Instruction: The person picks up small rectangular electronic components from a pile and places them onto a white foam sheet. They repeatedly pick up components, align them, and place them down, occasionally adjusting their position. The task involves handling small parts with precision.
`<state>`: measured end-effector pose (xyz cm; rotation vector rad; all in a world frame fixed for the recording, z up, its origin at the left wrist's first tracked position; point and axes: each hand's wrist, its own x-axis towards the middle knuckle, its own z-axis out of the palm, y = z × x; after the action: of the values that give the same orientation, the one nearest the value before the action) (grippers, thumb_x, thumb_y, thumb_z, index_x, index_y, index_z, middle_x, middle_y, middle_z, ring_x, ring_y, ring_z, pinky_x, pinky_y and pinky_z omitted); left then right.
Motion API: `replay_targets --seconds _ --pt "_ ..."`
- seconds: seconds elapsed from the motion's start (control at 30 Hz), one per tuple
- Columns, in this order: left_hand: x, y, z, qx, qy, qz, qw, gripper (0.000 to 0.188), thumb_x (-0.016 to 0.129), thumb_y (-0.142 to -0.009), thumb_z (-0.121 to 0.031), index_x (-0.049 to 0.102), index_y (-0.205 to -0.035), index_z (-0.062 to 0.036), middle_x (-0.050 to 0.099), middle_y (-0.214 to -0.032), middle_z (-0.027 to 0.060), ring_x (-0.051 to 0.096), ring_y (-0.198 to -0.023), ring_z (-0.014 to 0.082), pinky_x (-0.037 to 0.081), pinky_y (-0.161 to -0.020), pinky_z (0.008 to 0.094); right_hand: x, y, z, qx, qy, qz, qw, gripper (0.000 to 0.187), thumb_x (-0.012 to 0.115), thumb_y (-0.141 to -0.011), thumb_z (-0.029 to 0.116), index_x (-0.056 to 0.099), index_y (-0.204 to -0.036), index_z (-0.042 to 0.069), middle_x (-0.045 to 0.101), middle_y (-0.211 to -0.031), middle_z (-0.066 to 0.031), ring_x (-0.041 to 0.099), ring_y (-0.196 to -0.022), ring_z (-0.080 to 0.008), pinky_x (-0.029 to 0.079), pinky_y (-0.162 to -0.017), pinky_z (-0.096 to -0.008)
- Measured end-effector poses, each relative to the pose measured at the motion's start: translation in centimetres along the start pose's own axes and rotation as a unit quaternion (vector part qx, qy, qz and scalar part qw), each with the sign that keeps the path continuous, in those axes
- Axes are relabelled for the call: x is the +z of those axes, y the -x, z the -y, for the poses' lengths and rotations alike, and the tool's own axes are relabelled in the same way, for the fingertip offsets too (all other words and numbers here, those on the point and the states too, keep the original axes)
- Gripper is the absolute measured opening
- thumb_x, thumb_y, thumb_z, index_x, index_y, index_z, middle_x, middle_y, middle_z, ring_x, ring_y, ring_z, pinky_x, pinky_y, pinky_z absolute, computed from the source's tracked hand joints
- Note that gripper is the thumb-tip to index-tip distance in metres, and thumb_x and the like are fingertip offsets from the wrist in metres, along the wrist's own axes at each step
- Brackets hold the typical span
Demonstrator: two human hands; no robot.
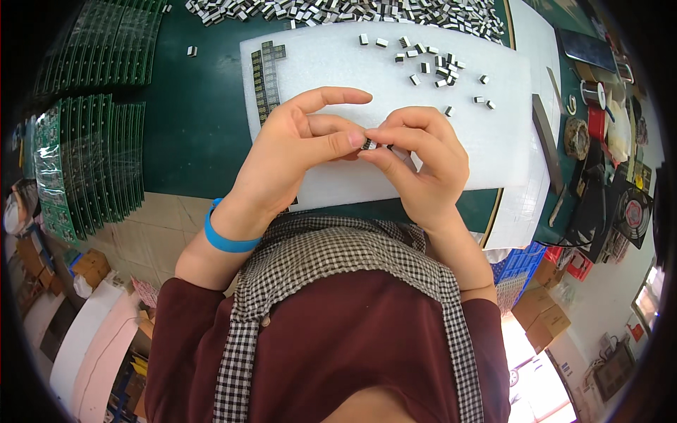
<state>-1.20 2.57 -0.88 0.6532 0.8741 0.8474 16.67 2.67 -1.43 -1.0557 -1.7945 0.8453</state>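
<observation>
Over a white foam sheet, my two hands meet and pinch one small black-and-white display module with fine pins. My left hand grips it between thumb and a bent finger, while its index finger stretches out above. From the other side, the thumb and index fingertip of my right hand close on it. Something dark and pale shows under the right fingers, too covered to make out. Left of my hands, display modules stand in a neat row with their digit faces up. Several loose modules lie scattered beyond my right hand.
A large heap of similar modules spreads along the far side of the green table. Stacked green circuit boards stand at the left. On the right are a grey bar, a wire spool and a black fan-like unit.
</observation>
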Motion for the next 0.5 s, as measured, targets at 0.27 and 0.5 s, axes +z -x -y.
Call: replay_targets --seconds 0.27,0.5 --pt "-3.5 -2.2 -2.4 0.311 -0.481 -0.185 0.799 0.028 0.061 -0.08 0.0 0.061 -0.108 0.0009 0.063 -0.103 0.0093 0.061 -0.094 0.0203 0.049 -0.079 0.0293 -1.1 -0.9 0.4 0.369 -0.354 0.098 0.854 0.036 0.066 -0.081 0.007 0.054 -0.113 -0.003 0.062 -0.095 -0.0058 0.054 -0.078 -0.0078 0.044 -0.072 -0.0214" --pt "-4.8 -3.3 -1.9 0.289 -0.806 -0.175 0.486 0.016 0.062 -0.063 0.004 0.058 -0.077 -0.0018 0.058 -0.088 0.0059 0.057 -0.086 0.0255 0.052 -0.067 0.0295 -1.4 -1.1 0.4 0.364 -0.462 0.103 0.802 0.038 0.062 -0.084 0.01 0.053 -0.119 -0.002 0.063 -0.1 -0.0103 0.059 -0.086 -0.0152 0.047 -0.08 -0.0263"
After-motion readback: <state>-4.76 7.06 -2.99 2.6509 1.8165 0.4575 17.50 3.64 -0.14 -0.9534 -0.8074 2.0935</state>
